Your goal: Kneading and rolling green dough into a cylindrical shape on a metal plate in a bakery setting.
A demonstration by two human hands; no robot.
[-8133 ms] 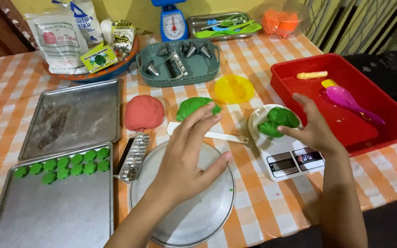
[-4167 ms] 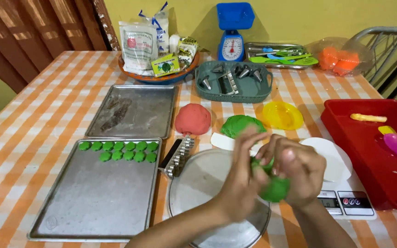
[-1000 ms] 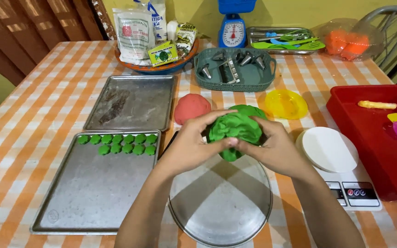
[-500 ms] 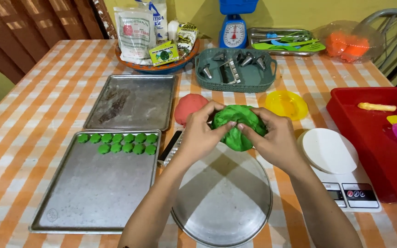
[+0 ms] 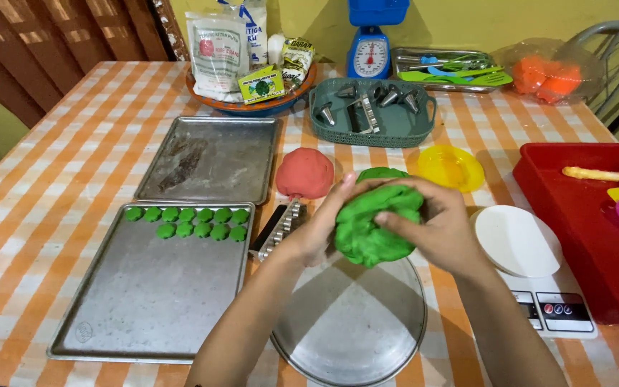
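Both hands meet at frame centre around a lump of green dough (image 5: 374,226). Left hand (image 5: 317,229) is curled under and behind it, right hand (image 5: 442,226) is cupped over the right side w/ thumb pressing in; both are closed on the dough, holding it up off the table just above the round metal pan (image 5: 349,330). Held over the pan probably so any bits drop onto metal, not the cloth.

A second green dough piece (image 5: 381,173) peeks out just behind the hands. Red dough ball (image 5: 304,172) sits left of that, directly on the checked tablecloth (image 5: 73,143). A metal cutter tool (image 5: 277,228) lies between the pan and the trays, within easy reach of the left hand.

Containers:
- Lower-left baking tray (image 5: 145,301): two short rows of small green dough pieces (image 5: 188,222) along its top edge, rest bare.
- Upper tray (image 5: 209,159): no dough, some smears.
- Yellow dish (image 5: 450,167): looks empty.
- Digital scale (image 5: 549,308) at right w/ white bowl (image 5: 516,240) on it, seems empty.
- Red tub (image 5: 574,215) far right: a yellow stick-like item + pink utensil.
- Teal basket (image 5: 372,115) up top: metal cutters/nozzles.
- Orange-rimmed bowl (image 5: 252,107) upper left-centre: ingredient packets.
- Blue dial scale (image 5: 370,43) and a tray of utensils (image 5: 445,68) along the top edge.
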